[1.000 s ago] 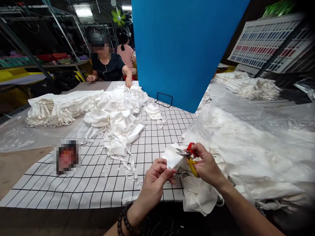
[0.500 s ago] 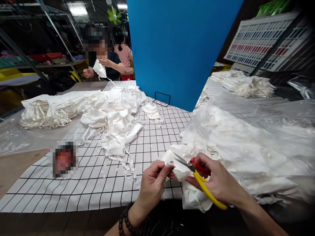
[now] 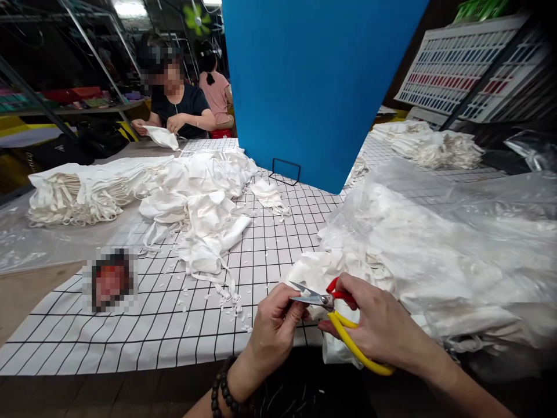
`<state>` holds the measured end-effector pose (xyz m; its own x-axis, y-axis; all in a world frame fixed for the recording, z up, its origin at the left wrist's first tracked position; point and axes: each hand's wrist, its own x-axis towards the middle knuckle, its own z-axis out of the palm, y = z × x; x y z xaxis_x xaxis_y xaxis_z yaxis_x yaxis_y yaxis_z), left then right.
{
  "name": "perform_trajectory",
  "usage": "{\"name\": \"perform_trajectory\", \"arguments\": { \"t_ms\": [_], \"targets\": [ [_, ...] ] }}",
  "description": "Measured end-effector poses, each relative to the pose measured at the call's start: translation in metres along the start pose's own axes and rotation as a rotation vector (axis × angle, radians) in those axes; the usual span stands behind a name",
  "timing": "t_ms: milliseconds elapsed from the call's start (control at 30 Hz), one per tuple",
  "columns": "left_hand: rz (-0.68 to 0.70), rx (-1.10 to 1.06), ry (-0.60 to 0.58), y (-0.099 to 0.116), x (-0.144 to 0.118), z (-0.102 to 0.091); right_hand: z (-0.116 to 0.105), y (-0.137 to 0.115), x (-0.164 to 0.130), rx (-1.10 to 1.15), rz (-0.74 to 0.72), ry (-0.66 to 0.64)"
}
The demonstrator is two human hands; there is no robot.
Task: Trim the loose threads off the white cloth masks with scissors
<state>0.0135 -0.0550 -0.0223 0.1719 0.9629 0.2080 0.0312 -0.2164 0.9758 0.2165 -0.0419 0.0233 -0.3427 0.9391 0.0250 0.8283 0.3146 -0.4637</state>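
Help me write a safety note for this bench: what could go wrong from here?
The left hand's fingertips are right by the open blades of the scissors, so a slip of the right hand could nick one.
The white fabric lies close behind the blades; a stray snip might damage it.
Loose scraps on the checked cloth might cling to the white pile.

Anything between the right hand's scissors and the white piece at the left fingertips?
Nothing visible. The right hand holds the scissors open, and the white piece shows between the blades. The left hand's fingertips are right by the blade tips, though.
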Motion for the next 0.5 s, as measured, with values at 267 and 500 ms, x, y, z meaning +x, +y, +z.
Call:
{"name": "perform_trajectory", "arguments": {
  "t_ms": [267, 500],
  "targets": [
    [-0.008, -0.005, -0.018, -0.002, 0.000, -0.002, 0.005, 0.000, -0.001, -0.061, 0.001, 0.004],
    [-0.026, 0.011, -0.056, -0.004, -0.001, -0.005, 0.009, 0.004, 0.001, -0.114, -0.021, 0.017]
  ]
}}
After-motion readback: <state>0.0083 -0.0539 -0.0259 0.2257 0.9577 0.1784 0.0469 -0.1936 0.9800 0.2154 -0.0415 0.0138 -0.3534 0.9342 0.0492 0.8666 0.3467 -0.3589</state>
